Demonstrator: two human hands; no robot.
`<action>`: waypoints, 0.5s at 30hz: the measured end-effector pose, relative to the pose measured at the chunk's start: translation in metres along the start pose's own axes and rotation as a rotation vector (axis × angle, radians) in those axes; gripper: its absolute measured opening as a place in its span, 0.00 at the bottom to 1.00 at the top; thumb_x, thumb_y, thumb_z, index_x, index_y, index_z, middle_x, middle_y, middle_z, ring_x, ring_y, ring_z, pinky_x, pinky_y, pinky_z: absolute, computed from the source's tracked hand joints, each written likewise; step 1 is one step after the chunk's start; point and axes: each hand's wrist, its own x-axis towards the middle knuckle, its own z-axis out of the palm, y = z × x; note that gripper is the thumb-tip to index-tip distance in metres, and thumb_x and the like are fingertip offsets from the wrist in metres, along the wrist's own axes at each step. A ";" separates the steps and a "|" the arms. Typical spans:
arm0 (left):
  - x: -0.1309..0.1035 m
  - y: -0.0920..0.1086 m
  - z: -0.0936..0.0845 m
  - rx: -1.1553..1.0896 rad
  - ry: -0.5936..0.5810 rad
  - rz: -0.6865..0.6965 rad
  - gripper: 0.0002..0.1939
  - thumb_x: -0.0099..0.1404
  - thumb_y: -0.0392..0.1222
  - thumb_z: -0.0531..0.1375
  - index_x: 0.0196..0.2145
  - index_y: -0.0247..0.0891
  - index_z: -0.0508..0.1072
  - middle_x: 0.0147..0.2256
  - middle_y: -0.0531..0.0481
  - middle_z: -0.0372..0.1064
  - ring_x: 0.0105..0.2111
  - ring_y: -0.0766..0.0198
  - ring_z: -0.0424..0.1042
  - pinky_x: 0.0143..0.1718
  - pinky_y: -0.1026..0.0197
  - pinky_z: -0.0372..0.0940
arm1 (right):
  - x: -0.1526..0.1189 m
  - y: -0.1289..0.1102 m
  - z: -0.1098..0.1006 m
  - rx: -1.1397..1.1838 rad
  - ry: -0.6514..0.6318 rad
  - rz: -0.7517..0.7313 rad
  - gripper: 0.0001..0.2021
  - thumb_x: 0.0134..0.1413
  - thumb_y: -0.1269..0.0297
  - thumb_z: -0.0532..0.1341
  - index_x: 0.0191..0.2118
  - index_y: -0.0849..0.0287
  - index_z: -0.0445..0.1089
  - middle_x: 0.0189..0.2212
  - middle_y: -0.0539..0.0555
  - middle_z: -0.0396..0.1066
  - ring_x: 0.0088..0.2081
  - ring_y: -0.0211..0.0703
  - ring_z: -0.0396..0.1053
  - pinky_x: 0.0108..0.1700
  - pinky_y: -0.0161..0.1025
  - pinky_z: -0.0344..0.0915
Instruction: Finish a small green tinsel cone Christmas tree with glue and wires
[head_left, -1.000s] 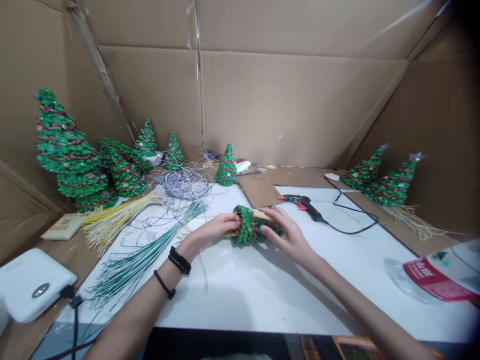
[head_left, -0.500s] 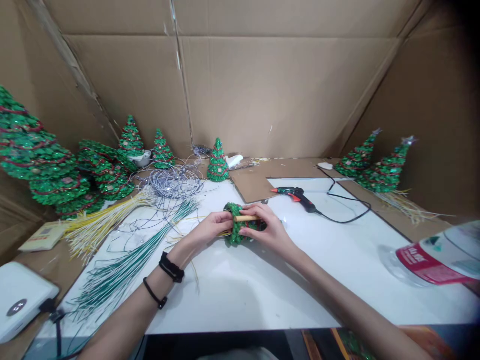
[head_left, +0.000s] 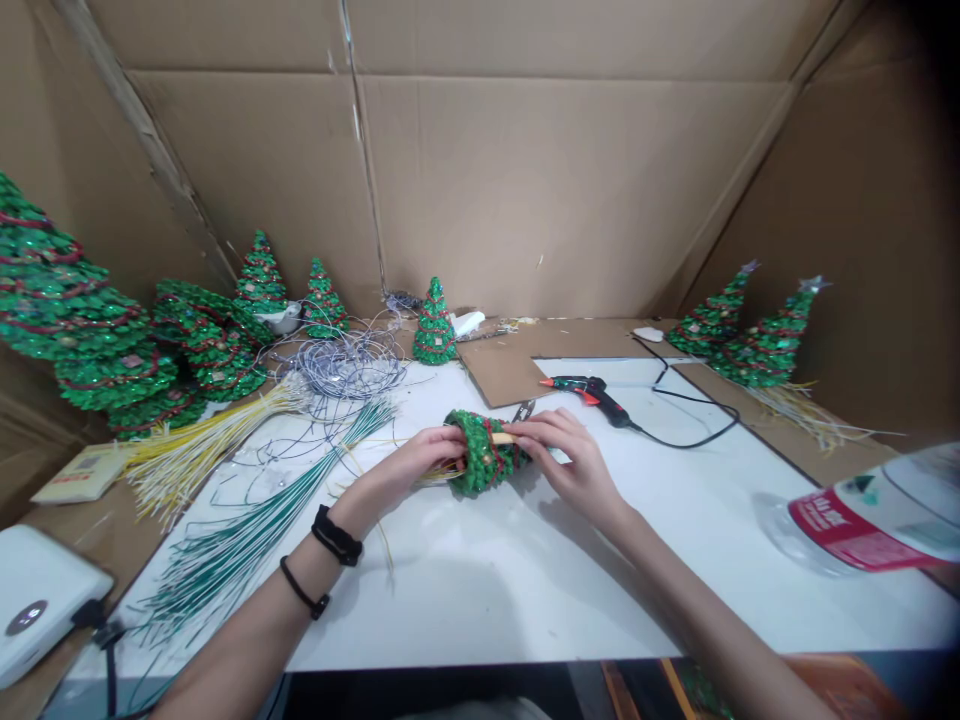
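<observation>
Fingers of the left hand [head_left: 420, 458] are closed on the left end of a small green tree [head_left: 478, 465], their tips partly hidden. The tree is held sideways over the middle of the white table [head_left: 420, 620]. The right hand [head_left: 574, 455], at the tree's right end, pinches a pale wooden stick [head_left: 502, 438] set against the tree. A glue gun [head_left: 604, 398] rests farther off to the right, green wires [head_left: 251, 550] spread to the left, and a red-labelled bottle [head_left: 855, 525] is at the right.
</observation>
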 end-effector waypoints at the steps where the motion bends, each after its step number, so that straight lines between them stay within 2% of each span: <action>1: 0.000 -0.001 -0.001 -0.006 0.005 0.019 0.13 0.54 0.41 0.62 0.37 0.33 0.76 0.36 0.47 0.73 0.36 0.62 0.67 0.40 0.62 0.59 | -0.001 0.000 -0.001 -0.011 -0.002 -0.002 0.10 0.62 0.65 0.55 0.42 0.56 0.73 0.32 0.53 0.72 0.35 0.43 0.64 0.37 0.41 0.60; 4: -0.001 -0.002 -0.002 -0.022 0.014 0.062 0.14 0.57 0.46 0.61 0.36 0.33 0.75 0.38 0.46 0.73 0.38 0.60 0.67 0.41 0.60 0.59 | -0.003 0.000 0.000 -0.020 -0.013 -0.013 0.08 0.61 0.66 0.56 0.39 0.57 0.72 0.30 0.52 0.72 0.32 0.42 0.64 0.35 0.40 0.60; 7: -0.005 0.003 0.001 -0.032 -0.033 0.015 0.18 0.57 0.49 0.63 0.40 0.33 0.75 0.39 0.45 0.73 0.39 0.60 0.68 0.43 0.60 0.60 | -0.002 -0.002 0.002 -0.044 -0.007 -0.043 0.07 0.61 0.66 0.57 0.39 0.57 0.72 0.29 0.52 0.72 0.32 0.42 0.65 0.35 0.39 0.60; 10: -0.007 0.006 0.004 -0.068 -0.092 -0.019 0.22 0.56 0.51 0.65 0.45 0.35 0.73 0.42 0.44 0.73 0.40 0.61 0.70 0.44 0.61 0.60 | -0.001 -0.003 0.002 -0.073 -0.005 -0.062 0.07 0.60 0.67 0.57 0.38 0.57 0.73 0.29 0.53 0.73 0.32 0.42 0.66 0.35 0.39 0.60; 15: -0.004 0.002 0.004 -0.101 -0.135 0.018 0.24 0.56 0.52 0.66 0.47 0.36 0.73 0.45 0.43 0.72 0.40 0.63 0.71 0.44 0.62 0.60 | -0.001 -0.002 0.001 -0.099 -0.001 -0.090 0.07 0.61 0.67 0.57 0.38 0.57 0.73 0.29 0.53 0.72 0.31 0.41 0.66 0.34 0.39 0.61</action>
